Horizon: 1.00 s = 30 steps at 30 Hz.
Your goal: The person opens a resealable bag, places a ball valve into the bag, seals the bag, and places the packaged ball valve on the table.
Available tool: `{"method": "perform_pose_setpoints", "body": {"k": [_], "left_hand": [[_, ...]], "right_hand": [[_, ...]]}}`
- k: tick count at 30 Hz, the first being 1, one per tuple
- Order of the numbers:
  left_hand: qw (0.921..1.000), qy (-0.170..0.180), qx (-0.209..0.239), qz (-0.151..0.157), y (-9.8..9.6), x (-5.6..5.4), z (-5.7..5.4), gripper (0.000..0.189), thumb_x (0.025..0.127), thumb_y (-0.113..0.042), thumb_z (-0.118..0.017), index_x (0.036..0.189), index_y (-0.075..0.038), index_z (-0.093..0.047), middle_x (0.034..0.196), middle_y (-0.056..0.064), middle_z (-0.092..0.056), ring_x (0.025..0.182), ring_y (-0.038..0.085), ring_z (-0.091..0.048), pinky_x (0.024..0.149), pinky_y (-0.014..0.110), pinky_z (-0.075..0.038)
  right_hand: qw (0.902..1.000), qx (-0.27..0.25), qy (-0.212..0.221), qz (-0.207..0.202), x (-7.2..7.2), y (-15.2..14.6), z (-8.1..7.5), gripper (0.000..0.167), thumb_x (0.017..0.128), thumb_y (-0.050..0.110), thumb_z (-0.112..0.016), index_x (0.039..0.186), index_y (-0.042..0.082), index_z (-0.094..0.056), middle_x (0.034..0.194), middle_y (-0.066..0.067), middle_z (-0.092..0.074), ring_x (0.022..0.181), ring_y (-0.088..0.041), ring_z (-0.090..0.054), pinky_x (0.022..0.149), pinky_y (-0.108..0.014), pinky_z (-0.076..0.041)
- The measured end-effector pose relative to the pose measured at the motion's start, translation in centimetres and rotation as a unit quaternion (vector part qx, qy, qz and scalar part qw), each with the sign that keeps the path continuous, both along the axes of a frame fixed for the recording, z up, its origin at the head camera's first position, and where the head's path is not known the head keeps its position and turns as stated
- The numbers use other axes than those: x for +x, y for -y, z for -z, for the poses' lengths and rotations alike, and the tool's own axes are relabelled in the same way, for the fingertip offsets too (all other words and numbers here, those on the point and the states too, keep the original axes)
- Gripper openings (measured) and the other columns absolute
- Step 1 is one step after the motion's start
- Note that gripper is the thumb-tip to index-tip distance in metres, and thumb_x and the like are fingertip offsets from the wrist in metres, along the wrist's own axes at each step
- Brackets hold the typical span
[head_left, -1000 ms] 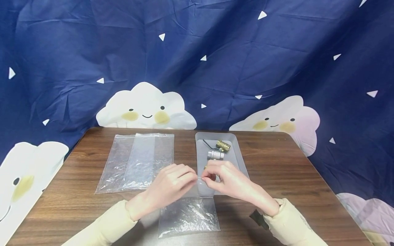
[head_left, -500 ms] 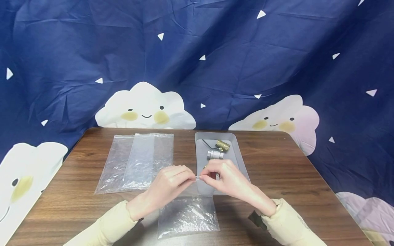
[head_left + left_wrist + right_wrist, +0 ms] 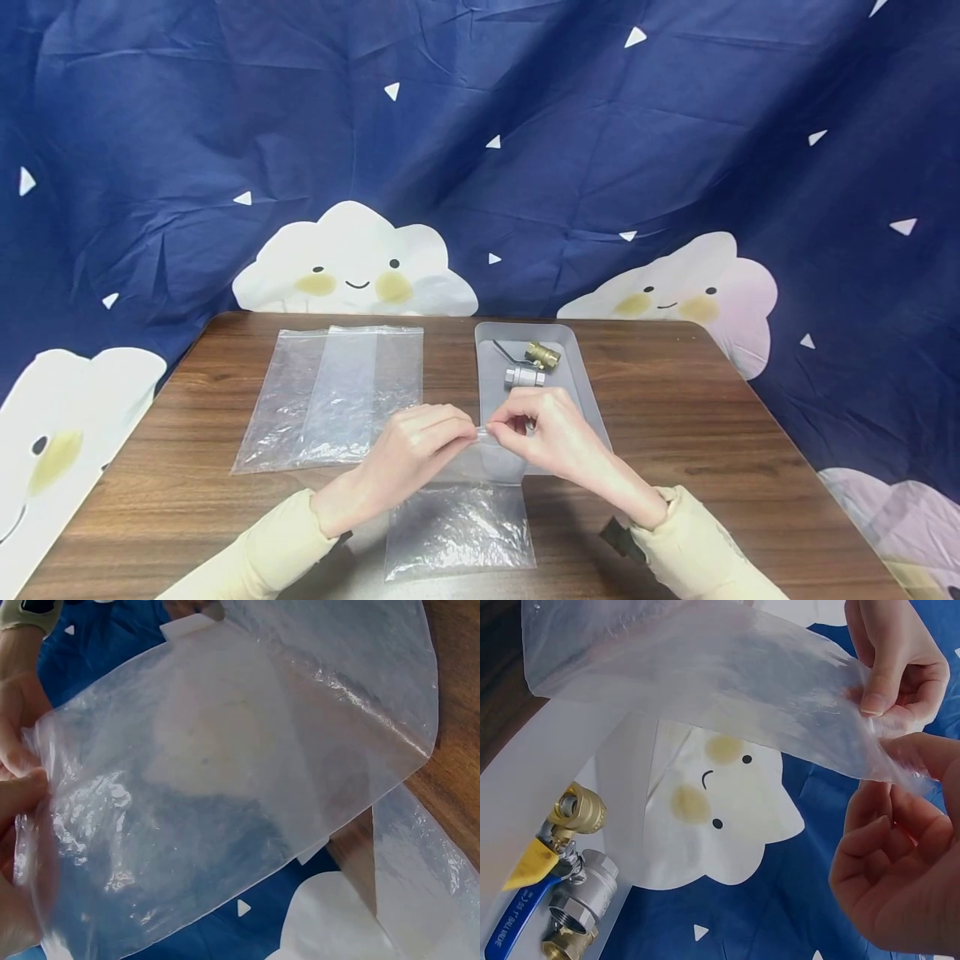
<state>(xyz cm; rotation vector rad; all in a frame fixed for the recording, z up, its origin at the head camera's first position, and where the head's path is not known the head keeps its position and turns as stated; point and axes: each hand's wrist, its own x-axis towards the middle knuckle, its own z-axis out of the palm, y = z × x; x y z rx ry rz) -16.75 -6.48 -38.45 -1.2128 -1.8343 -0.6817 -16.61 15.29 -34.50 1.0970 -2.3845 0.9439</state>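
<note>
While the left hand [image 3: 416, 454] and right hand [image 3: 553, 433] pinch the far edge of a clear plastic bag [image 3: 461, 533], their grip stands nearly as it did one second earlier, the right sleeve [image 3: 701, 542] having shifted slightly inward. Nearer the wearer than the grip, the film is glossy and crinkled. Beyond it, a smooth grey round-cornered tray [image 3: 572, 379] bears a brass valve [image 3: 543, 356] and silver-coloured valve [image 3: 524, 377]; left of it, flat transparent bags [image 3: 348, 392] overlap on the wood-grained table [image 3: 675, 400].
</note>
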Motion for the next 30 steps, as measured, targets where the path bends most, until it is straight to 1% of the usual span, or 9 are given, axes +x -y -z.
{"method": "perform_pose_setpoints", "body": {"k": [3, 7, 9, 12, 16, 22, 24, 28, 30], "left_hand": [[1.0, 0.0, 0.001, 0.002, 0.03, 0.04, 0.05, 0.017, 0.074, -0.007, -0.079, 0.089, -0.011, -0.072, 0.088, -0.004, -0.074, 0.082, 0.008, -0.07, 0.078, 0.023, -0.058], [0.9999, -0.01, -0.002, 0.009, 0.02, 0.09, 0.09, 0.019, 0.075, -0.008, -0.078, 0.093, -0.011, -0.073, 0.09, -0.003, -0.075, 0.083, 0.008, -0.071, 0.078, 0.021, -0.057], [0.9998, -0.008, -0.001, 0.017, -0.01, 0.09, 0.06, 0.019, 0.075, -0.008, -0.078, 0.094, -0.011, -0.073, 0.091, -0.002, -0.075, 0.083, 0.009, -0.071, 0.079, 0.02, -0.057], [0.9997, 0.007, 0.003, 0.023, -0.06, 0.02, -0.09, 0.018, 0.076, -0.005, -0.078, 0.092, -0.01, -0.071, 0.089, -0.003, -0.074, 0.082, 0.008, -0.071, 0.079, 0.017, -0.057], [0.9998, 0.02, -0.003, 0.007, 0.0, -0.06, -0.36, 0.018, 0.076, -0.004, -0.079, 0.089, -0.011, -0.069, 0.086, -0.004, -0.072, 0.077, 0.006, -0.069, 0.076, 0.013, -0.056], [0.9991, 0.036, -0.006, -0.024, 0.47, -0.09, -0.63, 0.02, 0.076, -0.002, -0.079, 0.087, -0.013, -0.067, 0.084, -0.006, -0.07, 0.075, 0.006, -0.068, 0.074, 0.013, -0.056], [0.9989, 0.036, -0.008, -0.028, 0.55, -0.09, -0.64, 0.018, 0.077, -0.002, -0.078, 0.086, -0.013, -0.067, 0.084, -0.006, -0.07, 0.076, 0.006, -0.068, 0.073, 0.014, -0.056], [0.9993, 0.028, -0.014, -0.02, 0.49, -0.11, -0.51, 0.011, 0.081, -0.004, -0.075, 0.086, -0.011, -0.068, 0.085, -0.006, -0.071, 0.077, 0.006, -0.068, 0.073, 0.015, -0.056], [0.9996, 0.019, -0.013, -0.014, 0.39, -0.13, -0.4, 0.009, 0.082, -0.005, -0.074, 0.087, -0.011, -0.069, 0.085, -0.006, -0.071, 0.076, 0.006, -0.068, 0.073, 0.016, -0.056]], "right_hand": [[0.9999, -0.007, -0.002, 0.01, 0.02, 0.08, 0.16, 0.013, 0.077, 0.003, -0.076, 0.076, 0.016, -0.075, 0.064, 0.009, -0.065, 0.058, -0.001, -0.053, 0.053, -0.008, -0.041], [0.9996, -0.011, -0.016, 0.022, -0.09, 0.1, 0.39, 0.014, 0.076, 0.002, -0.076, 0.075, 0.016, -0.075, 0.063, 0.008, -0.062, 0.058, 0.001, -0.051, 0.053, -0.007, -0.04], [0.9994, -0.009, -0.022, 0.023, -0.18, 0.07, 0.39, 0.014, 0.077, 0.001, -0.076, 0.076, 0.016, -0.075, 0.063, 0.008, -0.062, 0.059, 0.002, -0.051, 0.053, -0.007, -0.04], [0.9998, -0.004, -0.011, 0.017, -0.2, -0.01, 0.28, 0.014, 0.078, 0.002, -0.076, 0.077, 0.015, -0.075, 0.065, 0.008, -0.062, 0.061, 0.004, -0.051, 0.054, -0.008, -0.041], [0.9999, 0.006, 0.005, 0.013, -0.18, -0.17, 0.13, 0.012, 0.08, 0.004, -0.076, 0.079, 0.015, -0.074, 0.067, 0.008, -0.063, 0.064, 0.005, -0.051, 0.055, -0.01, -0.044], [0.9997, 0.014, -0.003, 0.021, -0.27, -0.47, 0.14, 0.013, 0.08, 0.003, -0.076, 0.077, 0.016, -0.072, 0.067, 0.008, -0.061, 0.063, 0.001, -0.052, 0.055, -0.012, -0.044], [0.9998, 0.015, -0.003, 0.012, -0.31, -0.51, 0.24, 0.012, 0.081, 0.003, -0.075, 0.08, 0.015, -0.072, 0.07, 0.008, -0.061, 0.064, -0.002, -0.053, 0.055, -0.015, -0.045], [0.9996, 0.015, 0.0, -0.025, -0.33, -0.42, 0.47, 0.01, 0.085, 0.003, -0.072, 0.089, 0.012, -0.072, 0.075, 0.006, -0.063, 0.069, -0.003, -0.055, 0.056, -0.017, -0.047], [0.9992, 0.014, 0.005, -0.037, -0.31, -0.3, 0.53, 0.01, 0.086, 0.003, -0.072, 0.091, 0.012, -0.073, 0.075, 0.006, -0.063, 0.069, -0.002, -0.054, 0.056, -0.018, -0.048]]}}
